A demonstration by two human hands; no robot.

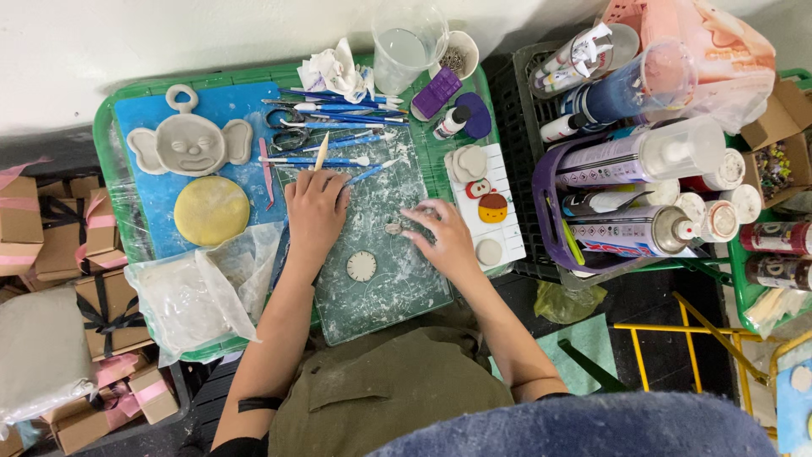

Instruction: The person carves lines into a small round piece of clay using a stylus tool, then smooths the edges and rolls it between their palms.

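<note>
A matte grey clay face [191, 142] with loop and big ears lies above a smooth yellow disc [211, 210], well left of the fingers. The left hand [315, 211] grips a pale wooden modelling tool [321, 152], fingers curled. Below, a scalloped clay round [361, 266] sits on the dusty cutting mat [372, 288]. The right hand [444, 237] presses narrowed fingertips on a tiny clay bit [393, 228].

I see the cutting mat [381, 254] as centre: clay face [191, 142] and disc [211, 210] lie left, tools [338, 127] behind, painted tile [491, 211] right, scalloped piece [361, 266] on it.
</note>
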